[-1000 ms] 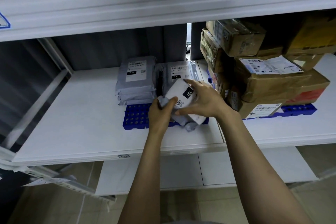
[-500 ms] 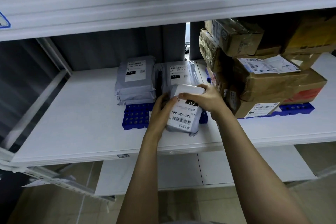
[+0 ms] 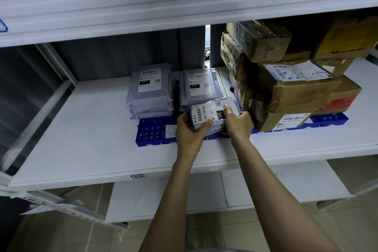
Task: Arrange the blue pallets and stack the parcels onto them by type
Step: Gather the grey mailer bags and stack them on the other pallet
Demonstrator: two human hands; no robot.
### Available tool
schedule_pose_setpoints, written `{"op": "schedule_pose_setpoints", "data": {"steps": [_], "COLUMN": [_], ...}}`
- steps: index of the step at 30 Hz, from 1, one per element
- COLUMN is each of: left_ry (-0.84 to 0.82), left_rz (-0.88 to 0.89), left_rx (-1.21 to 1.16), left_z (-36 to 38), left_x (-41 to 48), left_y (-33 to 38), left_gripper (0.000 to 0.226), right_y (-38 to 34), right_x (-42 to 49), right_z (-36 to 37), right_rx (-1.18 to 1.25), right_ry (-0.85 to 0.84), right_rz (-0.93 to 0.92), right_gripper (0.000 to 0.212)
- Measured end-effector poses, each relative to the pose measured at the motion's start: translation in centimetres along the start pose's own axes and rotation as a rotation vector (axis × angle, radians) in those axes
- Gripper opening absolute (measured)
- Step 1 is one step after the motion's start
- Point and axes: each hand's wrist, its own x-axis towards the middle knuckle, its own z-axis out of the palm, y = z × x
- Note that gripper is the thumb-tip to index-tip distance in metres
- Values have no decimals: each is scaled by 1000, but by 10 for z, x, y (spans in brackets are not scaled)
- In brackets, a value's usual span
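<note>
We have turned the grey parcel point(image 3: 210, 114) from standing on edge at the pallet's front, centre frame, to lying label up, with its print now running sideways. It has moved up-frame onto the blue pallet point(image 3: 155, 131), just in front of the right-hand grey stack point(image 3: 200, 88). Our left hand point(image 3: 190, 135) has shifted to its near left corner, thumb on top. Our right hand point(image 3: 238, 125) has moved from the top edge to the right side.

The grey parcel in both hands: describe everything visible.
The grey parcel is a soft plastic mailer; its white label, turned sideways, reads 231-239 K01 beside a black 231 tag. The left hand grips its left end, the right hand its right end. It is low over the blue pallet; contact hidden.
</note>
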Motion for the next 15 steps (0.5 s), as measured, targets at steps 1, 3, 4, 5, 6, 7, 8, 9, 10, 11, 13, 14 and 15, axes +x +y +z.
{"op": "schedule_pose_setpoints", "data": {"steps": [1,3,4,5,6,7,8,9,10,11,13,14,15], "left_ry": [-30,-48,-34,-16,-1,8,11,11,10,11,15,18,22], "left_rz": [9,42,62,80,98,112,123,128,135,146,159,158,155], "left_rx": [59,144,162,167,169,171,174,179,189,205,235,241,244], "left_z": [-2,-6,-8,-9,-11,-12,-13,-13,-13,-12,-11,-10,-10], "left_x": [0,2,3,4,5,6,7,8,8,8,8,9,11], "left_y": [-3,-7,-7,-7,-7,-7,-8,-9,-10,-11,-13,-14,-15], "left_gripper": [69,70,69,68,68,68,68,68,67,66,66,66,66], "right_y": [0,-1,-2,-3,-3,-3,-4,-4,-4,-4,-4,-3,-3], "right_x": [0,-1,-2,-2,-3,-4,-5,-7,-9,-11,-14,-14,-14], "right_z": [1,1,1,0,0,0,1,2,3,4,7,8,9], "right_rx": [-31,-114,-163,-208,-244,-265,-277,-288,-307,-329,-361,-365,-363], "right_ry": [-3,-15,-20,-22,-25,-26,-23,-13,2,16,14,-7,-36], "right_rz": [-18,-67,-95,-128,-152,-173,-193,-226,-268,-316,-396,-416,-419], "right_gripper": [60,54,51,48,46,45,44,44,44,45,47,47,48]}}
